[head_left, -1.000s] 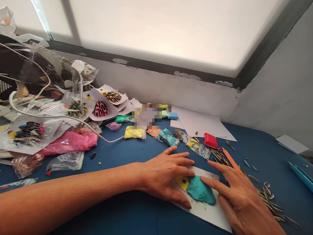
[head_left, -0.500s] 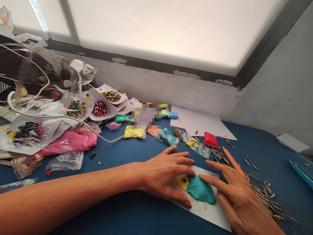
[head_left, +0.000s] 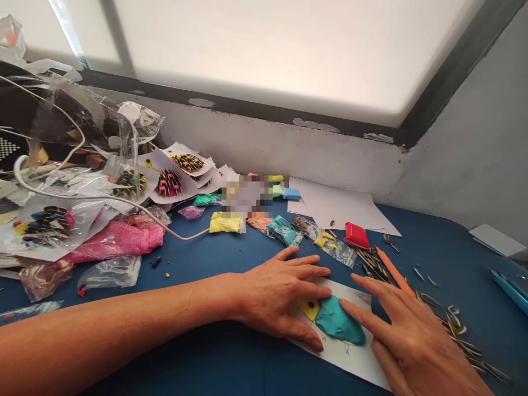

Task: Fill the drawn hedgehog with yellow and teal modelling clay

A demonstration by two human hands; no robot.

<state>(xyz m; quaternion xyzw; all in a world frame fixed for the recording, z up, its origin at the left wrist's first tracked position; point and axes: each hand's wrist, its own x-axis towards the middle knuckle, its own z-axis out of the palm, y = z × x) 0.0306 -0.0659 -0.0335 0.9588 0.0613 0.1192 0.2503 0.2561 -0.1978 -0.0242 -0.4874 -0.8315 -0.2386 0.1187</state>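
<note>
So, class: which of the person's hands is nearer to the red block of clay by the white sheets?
Right. The right hand lies just below the red block of clay; the left hand lies farther off, down and to its left.

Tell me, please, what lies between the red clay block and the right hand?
In the head view, an orange stick and scattered sunflower seeds lie on the blue table between the red clay block and the right hand.

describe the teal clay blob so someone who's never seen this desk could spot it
On the blue table, find the white paper between both hands. The teal clay blob lies on it, touching a smaller yellow piece; unlike the bagged clays behind, it is bare.
</note>
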